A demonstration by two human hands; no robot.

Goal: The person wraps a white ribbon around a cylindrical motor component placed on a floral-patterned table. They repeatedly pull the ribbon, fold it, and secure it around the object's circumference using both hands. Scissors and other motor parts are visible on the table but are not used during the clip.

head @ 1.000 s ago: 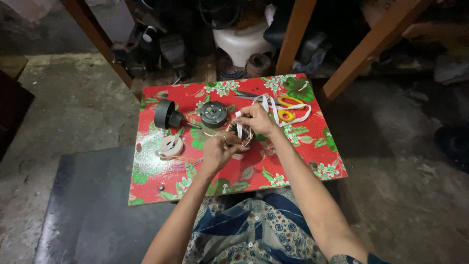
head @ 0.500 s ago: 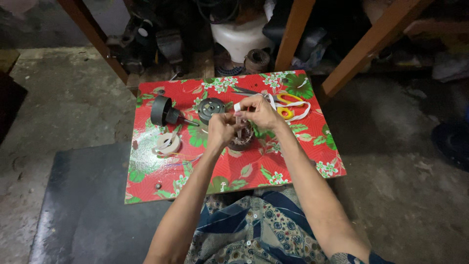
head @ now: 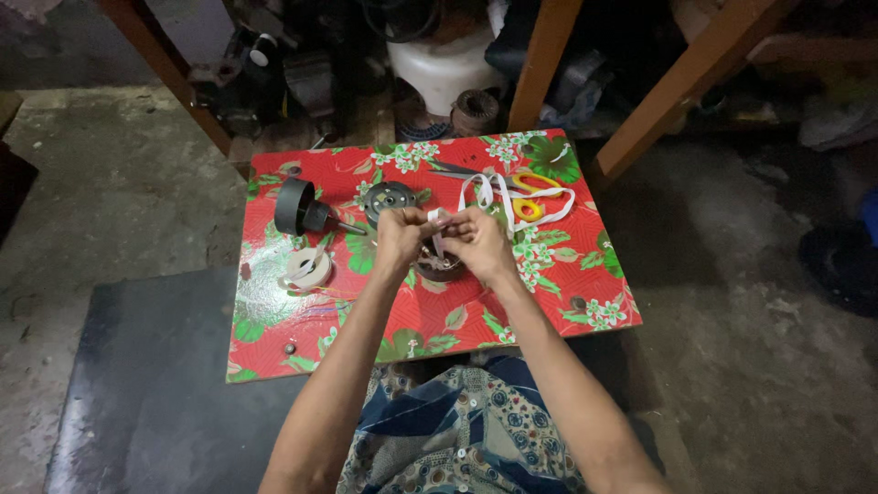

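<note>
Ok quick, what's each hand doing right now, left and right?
Left hand: closed, pinching the white tape strip above the round coil part.
Right hand: closed on the same white tape strip.

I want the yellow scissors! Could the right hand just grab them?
Probably yes. The yellow scissors lie on the red flowered board, just beyond the right hand, with only loose white tape draped over them. But both hands are pinching a white strip, so it must let go first.

Board's near edge (head: 366, 352) lies open — rotor (head: 297, 207), tape roll (head: 307, 268) left, scissors (head: 530, 197) right.
</note>
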